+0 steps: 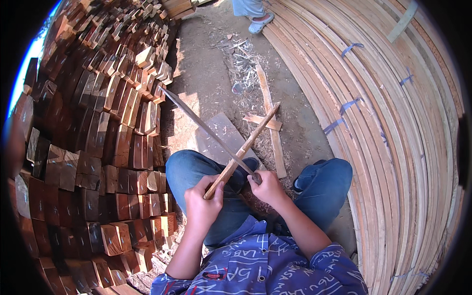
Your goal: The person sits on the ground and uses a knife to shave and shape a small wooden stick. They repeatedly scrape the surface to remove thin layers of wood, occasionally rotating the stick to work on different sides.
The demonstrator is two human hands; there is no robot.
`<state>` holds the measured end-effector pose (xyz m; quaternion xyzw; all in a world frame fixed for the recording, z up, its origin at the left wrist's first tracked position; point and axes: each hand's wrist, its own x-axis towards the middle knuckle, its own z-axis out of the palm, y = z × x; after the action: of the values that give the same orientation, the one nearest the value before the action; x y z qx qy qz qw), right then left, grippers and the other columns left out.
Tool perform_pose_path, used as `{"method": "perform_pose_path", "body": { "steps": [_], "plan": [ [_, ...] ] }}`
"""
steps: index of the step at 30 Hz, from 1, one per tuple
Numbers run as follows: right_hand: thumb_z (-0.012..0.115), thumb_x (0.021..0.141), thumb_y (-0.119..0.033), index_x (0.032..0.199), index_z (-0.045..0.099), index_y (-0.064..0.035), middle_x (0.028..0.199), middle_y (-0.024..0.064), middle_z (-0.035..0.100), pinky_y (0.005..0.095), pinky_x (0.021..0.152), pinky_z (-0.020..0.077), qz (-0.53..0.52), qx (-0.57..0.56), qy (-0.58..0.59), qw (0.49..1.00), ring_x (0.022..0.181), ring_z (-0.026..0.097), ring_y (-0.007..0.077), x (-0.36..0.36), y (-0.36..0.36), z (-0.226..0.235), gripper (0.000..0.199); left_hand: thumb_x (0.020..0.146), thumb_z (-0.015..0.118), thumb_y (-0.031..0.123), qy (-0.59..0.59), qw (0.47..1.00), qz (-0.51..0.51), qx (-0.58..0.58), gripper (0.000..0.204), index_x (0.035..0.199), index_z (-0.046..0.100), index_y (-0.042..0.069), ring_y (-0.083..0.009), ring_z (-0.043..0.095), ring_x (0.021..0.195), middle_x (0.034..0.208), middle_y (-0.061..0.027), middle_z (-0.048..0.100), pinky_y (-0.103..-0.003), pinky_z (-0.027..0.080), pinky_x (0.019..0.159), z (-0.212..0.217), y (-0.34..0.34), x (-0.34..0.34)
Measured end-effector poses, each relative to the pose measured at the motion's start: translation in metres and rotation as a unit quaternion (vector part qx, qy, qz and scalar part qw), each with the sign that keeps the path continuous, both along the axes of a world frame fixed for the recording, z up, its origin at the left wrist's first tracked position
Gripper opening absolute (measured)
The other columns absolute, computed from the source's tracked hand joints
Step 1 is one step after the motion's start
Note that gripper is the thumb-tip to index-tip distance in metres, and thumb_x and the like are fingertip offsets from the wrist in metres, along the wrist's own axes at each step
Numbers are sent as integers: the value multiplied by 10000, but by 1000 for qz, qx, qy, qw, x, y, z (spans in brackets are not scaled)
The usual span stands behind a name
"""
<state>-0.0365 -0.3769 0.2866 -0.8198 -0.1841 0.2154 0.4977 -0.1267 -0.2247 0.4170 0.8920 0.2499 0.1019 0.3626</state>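
The left hand (201, 204) had its fingers clamped on a thin wooden stick (244, 148) held over the knees. The right hand (268, 187) gripped a long blade (206, 130) crossing the stick. Shavings (246, 64) lay on the ground; the stick looked only partly trimmed.

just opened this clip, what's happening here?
A seated person in blue jeans is working a thin wooden stick with a long, narrow metal blade. The left hand grips the stick's near end, its far end pointing away over the dirt ground. The right hand holds the blade's handle, and the blade crosses the stick close to the hands. Stacked reddish-brown wood blocks stand at the left and bundled pale wooden slats at the right. Another person's sandalled foot shows at the top.
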Motion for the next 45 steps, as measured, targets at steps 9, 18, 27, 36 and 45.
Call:
{"method": "perform_pose_path", "body": {
  "steps": [9, 18, 27, 36, 45],
  "plan": [
    [686, 816, -171, 778, 636, -7, 702, 224, 637, 494, 647, 504, 26, -53, 36, 998, 739, 651, 422, -14, -5, 21, 176, 847, 704, 53, -4, 1000, 30, 6, 94, 919, 710, -7, -293, 730, 708, 761, -203, 703, -330, 540, 635, -8, 9, -9],
    [684, 789, -185, 776, 644, -5, 727, 221, 651, 495, 688, 524, -8, -56, 13, 998, 760, 650, 427, -2, -5, -11, 184, 846, 694, 44, -8, 1000, -1, 10, 74, 905, 700, -1, -307, 722, 688, 739, -197, 692, -331, 534, 608, 0, 1, 4],
    [674, 845, -214, 773, 629, -15, 711, 211, 651, 498, 662, 510, 32, -67, 34, 997, 726, 647, 423, -12, -10, 25, 216, 849, 698, 48, 8, 1000, 26, 7, 82, 898, 694, -17, -250, 727, 690, 747, -189, 702, -321, 535, 631, -9, 6, -7],
    [675, 772, -178, 777, 645, -15, 742, 213, 661, 504, 698, 526, -17, -72, 3, 997, 755, 659, 418, -2, -7, -31, 165, 848, 702, 46, -4, 1000, 6, 2, 100, 912, 688, -31, -190, 696, 667, 748, -170, 703, -298, 519, 621, -6, 0, -7],
    [678, 799, -194, 809, 648, -26, 713, 213, 651, 501, 687, 522, -6, -65, -13, 998, 733, 650, 430, -10, -13, 5, 171, 858, 696, 49, -14, 1000, 19, 10, 96, 903, 689, -35, -161, 682, 666, 731, -160, 701, -295, 513, 629, -11, -3, -6]
  ]
}}
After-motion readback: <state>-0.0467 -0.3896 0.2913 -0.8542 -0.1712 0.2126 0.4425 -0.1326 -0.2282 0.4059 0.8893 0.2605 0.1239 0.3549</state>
